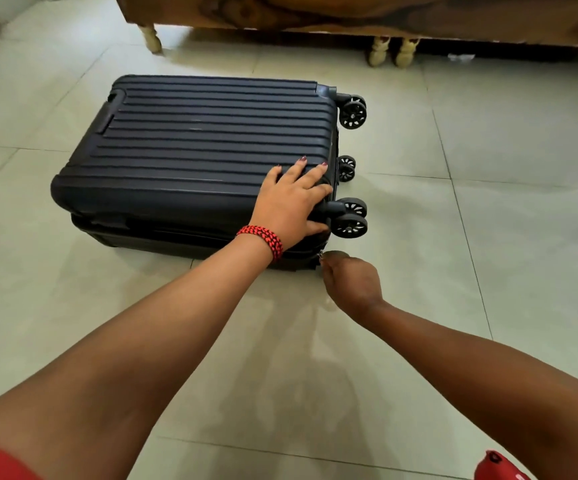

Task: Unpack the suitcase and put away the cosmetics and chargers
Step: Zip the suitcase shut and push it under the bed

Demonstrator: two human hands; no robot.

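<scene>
A closed dark blue hard-shell suitcase lay flat on the tiled floor before a wooden bed frame, nothing blocking it. It looked rigid, ribbed, likely heavy. The left hand pressed spread on its near wheel-end corner, gripping nothing; the right hand pinched the zipper pull there

A dark ribbed suitcase lies flat and closed on the tiled floor. The left hand presses flat on its near right corner by the wheels; the right hand pinches the zipper pull there.
</scene>
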